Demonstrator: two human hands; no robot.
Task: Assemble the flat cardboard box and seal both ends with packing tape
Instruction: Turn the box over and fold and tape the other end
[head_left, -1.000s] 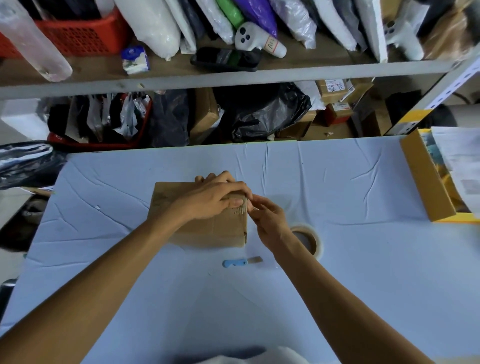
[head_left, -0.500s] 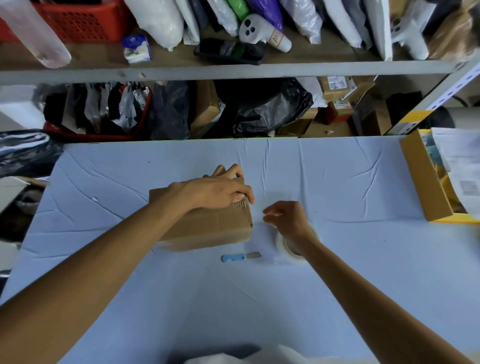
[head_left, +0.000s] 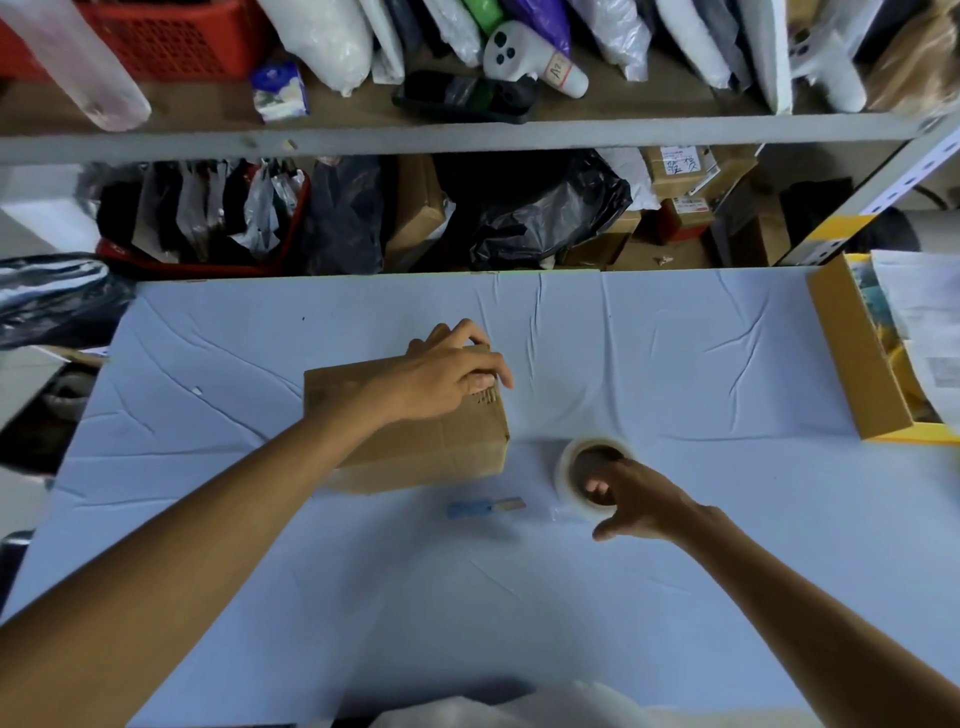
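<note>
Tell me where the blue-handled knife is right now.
In the head view the blue-handled knife lies flat on the table, just near-side of the cardboard box, left of the tape roll that the right hand grips.

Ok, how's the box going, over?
Left grip holds cardboard box. Right grip pinches tape roll. Blue cutter beside box, not blocking.

box (head_left: 441, 447) on table (head_left: 675, 389) | tape roll (head_left: 571, 467) right — knife (head_left: 485, 506), seemingly, in front

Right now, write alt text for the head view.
A person's left hand holds a cardboard box on a pale blue table while the right hand grips a packing tape roll beside it. A blue-handled cutter lies nearby.
</note>
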